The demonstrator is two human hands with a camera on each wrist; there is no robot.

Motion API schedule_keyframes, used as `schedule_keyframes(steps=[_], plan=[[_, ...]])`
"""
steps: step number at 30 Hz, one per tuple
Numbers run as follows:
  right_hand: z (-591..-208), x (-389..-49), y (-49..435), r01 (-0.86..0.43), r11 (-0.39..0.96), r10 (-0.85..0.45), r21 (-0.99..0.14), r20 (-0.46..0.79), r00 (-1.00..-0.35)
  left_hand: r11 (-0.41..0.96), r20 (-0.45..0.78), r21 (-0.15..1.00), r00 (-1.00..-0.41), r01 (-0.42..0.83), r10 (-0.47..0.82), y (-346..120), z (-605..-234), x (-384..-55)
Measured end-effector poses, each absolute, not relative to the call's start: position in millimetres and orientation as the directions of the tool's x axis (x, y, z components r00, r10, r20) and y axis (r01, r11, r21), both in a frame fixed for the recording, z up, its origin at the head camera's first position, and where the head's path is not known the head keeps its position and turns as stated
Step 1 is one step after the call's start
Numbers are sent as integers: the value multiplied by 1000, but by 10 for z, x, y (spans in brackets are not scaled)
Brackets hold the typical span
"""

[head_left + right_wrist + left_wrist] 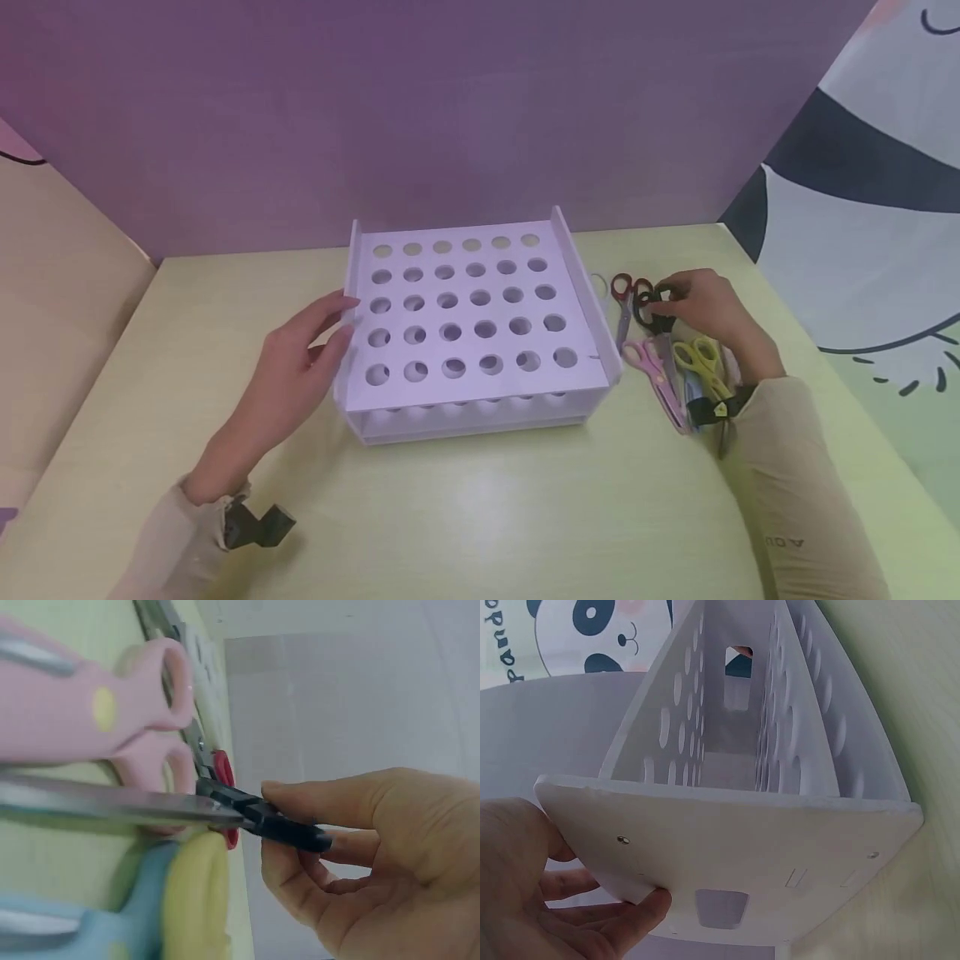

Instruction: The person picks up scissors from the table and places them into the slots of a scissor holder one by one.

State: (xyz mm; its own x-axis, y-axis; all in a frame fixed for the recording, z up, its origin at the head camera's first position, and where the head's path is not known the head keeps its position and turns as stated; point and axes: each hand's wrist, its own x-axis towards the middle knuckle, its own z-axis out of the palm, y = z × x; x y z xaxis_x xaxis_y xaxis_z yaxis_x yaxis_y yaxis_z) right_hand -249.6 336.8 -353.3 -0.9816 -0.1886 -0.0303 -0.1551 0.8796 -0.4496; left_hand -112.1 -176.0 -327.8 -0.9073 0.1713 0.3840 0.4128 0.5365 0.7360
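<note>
A white rack (465, 312) with rows of round holes stands on the table. My left hand (300, 358) touches its left side panel; in the left wrist view the thumb and fingers (649, 915) lie at that panel's edge. To the rack's right, my right hand (708, 308) pinches the handles of black-handled scissors (663, 321). In the right wrist view the blades of these black scissors (112, 804) extend left, over other scissors. Close by lie pink scissors (660, 379), yellow scissors (701, 358), red-handled scissors (622, 292) and a light blue pair (142, 907).
The pale table (480, 508) extends in front of the rack. A purple-grey wall (465, 108) rises behind it. On the right is a wall with a cartoon print (862, 250). A white ring-shaped handle (598, 286) shows beside the rack's right panel.
</note>
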Motion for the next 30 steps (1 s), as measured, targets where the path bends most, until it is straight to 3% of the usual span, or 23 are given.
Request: schedule_keyframes(steps=[14,30], plan=[[-3386,-2405,3486,-129,768,-133,-627,41,-990,524,361,755,-917,394,169,-1749,-3265,-1152],[-3194,-2337,3452,-245,775,-142,-582,216,-966,537,359,747,-917,393,172,-1750,-3239,-1136]])
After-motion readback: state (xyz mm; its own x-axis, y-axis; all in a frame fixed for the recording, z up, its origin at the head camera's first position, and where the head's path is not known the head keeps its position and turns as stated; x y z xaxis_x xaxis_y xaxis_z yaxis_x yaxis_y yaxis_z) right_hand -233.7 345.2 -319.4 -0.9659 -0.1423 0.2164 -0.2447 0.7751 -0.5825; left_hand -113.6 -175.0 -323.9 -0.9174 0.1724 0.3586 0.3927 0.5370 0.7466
